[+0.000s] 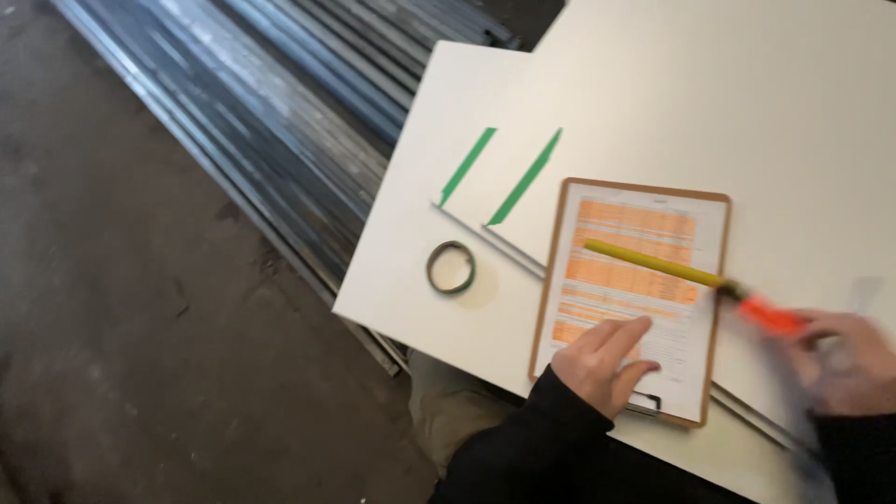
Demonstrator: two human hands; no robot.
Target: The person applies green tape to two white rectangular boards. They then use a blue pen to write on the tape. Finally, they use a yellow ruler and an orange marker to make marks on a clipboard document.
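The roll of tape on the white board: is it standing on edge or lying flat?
Lying flat. The roll of tape shows its full ring and open centre to the camera, resting on the white board.

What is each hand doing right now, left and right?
Left hand: open, holding nothing, fingers resting on the clipboard.
Right hand: closed on the yellow and orange tool, though blurred.

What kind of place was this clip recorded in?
Probably a metal workshop or fabrication floor: long steel profiles lie stacked on a bare concrete floor, and a white board serves as a worktop holding a clipboard and a tape roll.
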